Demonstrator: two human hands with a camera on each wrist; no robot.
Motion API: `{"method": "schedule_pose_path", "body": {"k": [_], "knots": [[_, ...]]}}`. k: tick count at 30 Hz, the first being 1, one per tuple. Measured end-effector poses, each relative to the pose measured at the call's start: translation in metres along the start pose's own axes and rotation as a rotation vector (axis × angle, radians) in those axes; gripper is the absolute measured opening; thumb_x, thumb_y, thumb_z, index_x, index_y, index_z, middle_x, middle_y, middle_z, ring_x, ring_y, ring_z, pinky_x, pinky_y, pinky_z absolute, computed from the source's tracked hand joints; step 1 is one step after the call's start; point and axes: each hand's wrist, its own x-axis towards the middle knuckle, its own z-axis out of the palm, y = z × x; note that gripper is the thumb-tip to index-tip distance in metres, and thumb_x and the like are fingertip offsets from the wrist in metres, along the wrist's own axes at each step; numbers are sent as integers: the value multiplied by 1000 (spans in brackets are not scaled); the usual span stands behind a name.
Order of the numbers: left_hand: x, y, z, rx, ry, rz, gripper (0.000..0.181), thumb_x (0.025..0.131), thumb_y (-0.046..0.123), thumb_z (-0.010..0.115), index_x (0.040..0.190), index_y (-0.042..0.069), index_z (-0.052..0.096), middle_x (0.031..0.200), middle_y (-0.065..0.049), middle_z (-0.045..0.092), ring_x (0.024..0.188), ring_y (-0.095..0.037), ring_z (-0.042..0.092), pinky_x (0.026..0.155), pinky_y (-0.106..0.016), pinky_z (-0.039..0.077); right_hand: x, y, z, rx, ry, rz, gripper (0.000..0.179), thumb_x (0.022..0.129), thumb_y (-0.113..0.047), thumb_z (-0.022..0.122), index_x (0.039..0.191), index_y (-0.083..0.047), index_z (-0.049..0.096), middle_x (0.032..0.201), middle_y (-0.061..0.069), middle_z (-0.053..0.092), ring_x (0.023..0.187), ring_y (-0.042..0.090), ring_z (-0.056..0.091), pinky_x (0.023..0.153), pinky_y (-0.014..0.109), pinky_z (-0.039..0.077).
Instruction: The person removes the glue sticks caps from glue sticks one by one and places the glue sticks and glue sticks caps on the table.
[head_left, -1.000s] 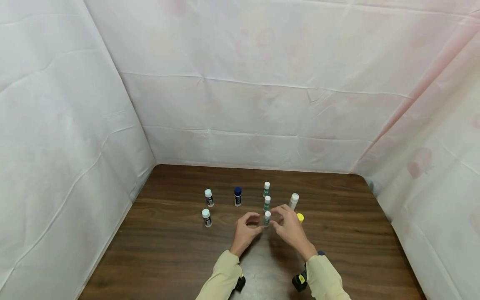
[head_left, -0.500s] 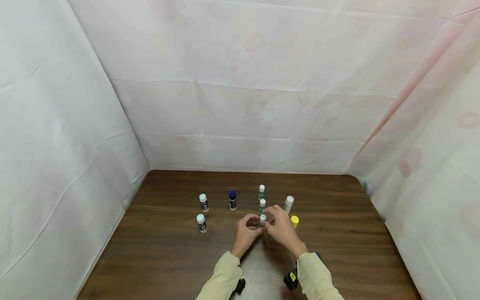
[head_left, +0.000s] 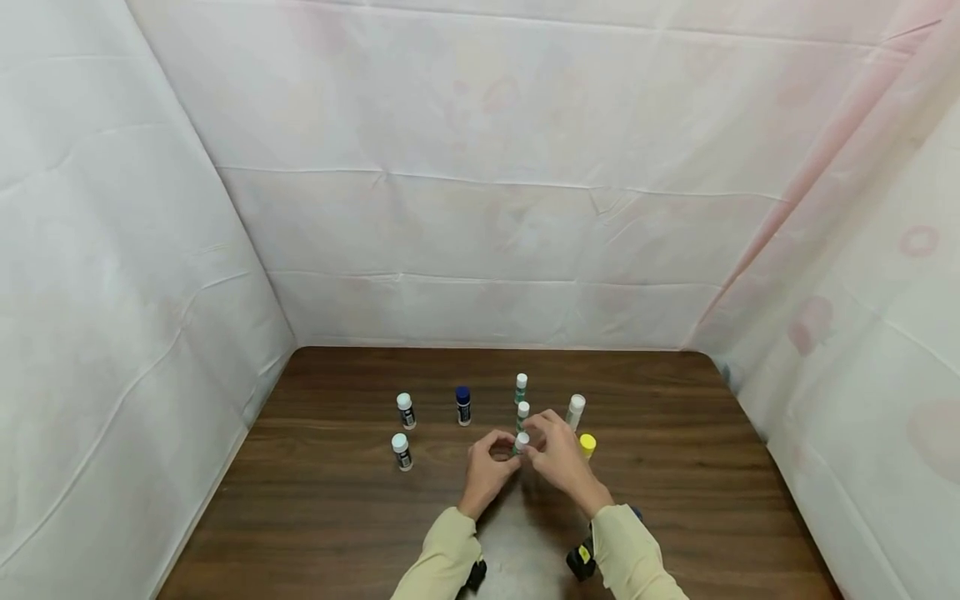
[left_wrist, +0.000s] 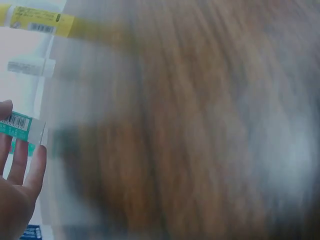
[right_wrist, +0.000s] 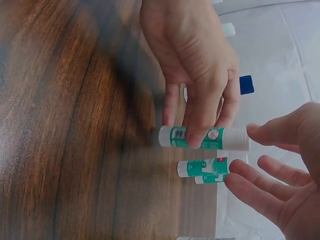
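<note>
Moved in since 1 s ago: my right hand [head_left: 559, 457], fingers spread, thumb at the near stick [right_wrist: 214, 138]. Left hand [head_left: 486, 475] pinches that stick, in line before 2 twins [right_wrist: 202, 167]; row looks formed, only letting go left, I judge.

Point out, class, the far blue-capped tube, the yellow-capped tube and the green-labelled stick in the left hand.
Far blue-capped tube [head_left: 464, 408]: head view, on its dark label.
Yellow-capped tube [head_left: 588, 444]: head view, on its cap.
Green-labelled stick [right_wrist: 213, 140]: right wrist view, on its label.
</note>
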Motion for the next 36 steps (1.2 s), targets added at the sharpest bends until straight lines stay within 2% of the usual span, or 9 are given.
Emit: {"method": "schedule_pose_path", "body": {"k": [4, 8, 12, 18, 22, 26, 30, 34, 36], "knots": [[1, 8, -7, 34, -2, 56, 23, 73, -12, 69, 95, -7, 64, 91, -23, 66, 82, -42, 65, 70, -52, 54, 1, -3, -1, -7, -6, -2, 30, 75, 1, 76, 103, -6, 67, 104, 8, 58, 72, 11, 62, 58, 22, 51], [4, 16, -13, 45, -17, 97, 23, 73, -12, 69, 95, -7, 64, 92, -23, 66, 83, -41, 65, 69, -51, 55, 3, -8, -1, -14, -11, -4, 33, 74, -2, 77, 105, -8, 67, 103, 2, 56, 73, 13, 61, 58, 22, 50], [6, 22, -17, 55, -34, 101, 21, 76, -7, 72, 95, -7, 64, 93, -23, 65, 84, -41, 64, 70, -53, 54, 6, -12, -1, -12, -14, -12, 33, 75, -4, 78, 106, -10, 67, 101, 0, 55, 75, 16, 62, 60, 24, 50], [7, 29, -20, 72, -44, 93, 21, 76, -7, 71, 96, -6, 64, 93, -27, 63, 83, -44, 63, 71, -55, 53, 11, -17, -1, 9, -27, -23, 29, 77, -4, 76, 104, -9, 68, 99, -1, 55, 77, 11, 60, 63, 27, 52], [7, 34, -22, 102, -46, 124, 22, 76, -8, 71, 96, -6, 64, 93, -27, 63, 83, -44, 63, 70, -54, 54, 13, -19, -1, 33, -23, -68, 21, 78, -1, 74, 96, -8, 69, 94, 1, 58, 77, 12, 59, 64, 28, 53], [6, 40, -27, 147, -54, 189, 22, 74, -11, 70, 96, -6, 65, 91, -25, 64, 81, -42, 63, 67, -52, 55, 14, -21, 0, 74, -11, -109, 15, 77, 3, 73, 89, -6, 69, 89, 1, 60, 77, 13, 59, 65, 31, 55], [6, 43, -35, 186, -74, 286, 23, 72, -14, 71, 94, -5, 66, 88, -22, 64, 79, -39, 63, 66, -52, 54, 12, -22, 0, 106, 1, -146, 16, 76, 5, 74, 86, -7, 69, 86, -2, 60, 75, 12, 59, 65, 35, 56], [5, 36, -43, 225, -96, 395, 23, 72, -11, 72, 92, -2, 67, 86, -17, 65, 74, -33, 63, 61, -46, 55, 8, -25, -2, 140, -1, -195, 17, 76, 4, 75, 86, -8, 69, 84, -2, 60, 74, 12, 59, 65, 39, 56], [5, 31, -47, 251, -110, 420, 22, 74, -8, 73, 93, 2, 68, 87, -12, 67, 74, -28, 63, 60, -41, 55, 6, -28, -5, 156, -4, -215, 17, 76, 3, 76, 86, -8, 69, 84, -1, 61, 74, 12, 59, 65, 38, 56]]}}
